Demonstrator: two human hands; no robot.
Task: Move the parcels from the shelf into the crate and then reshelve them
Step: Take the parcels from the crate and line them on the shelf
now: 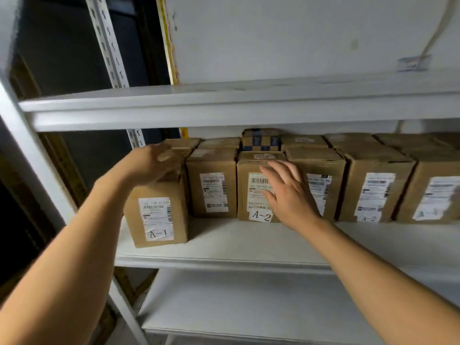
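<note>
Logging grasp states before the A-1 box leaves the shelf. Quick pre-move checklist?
1. Left hand grips top of brown cardboard parcel labelled A-1: ok.
2. A-1 parcel stands forward of its row, near the edge of the grey metal shelf: ok.
3. Right hand holds nothing; open, in front of brown cardboard parcel labelled A-2: ok.
4. Crate in view: not ok.
5. Parcel's underside supported: cannot tell.

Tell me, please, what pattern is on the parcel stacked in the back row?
A blue-and-tan checked band on the stacked parcel, seen in the head view.
</note>
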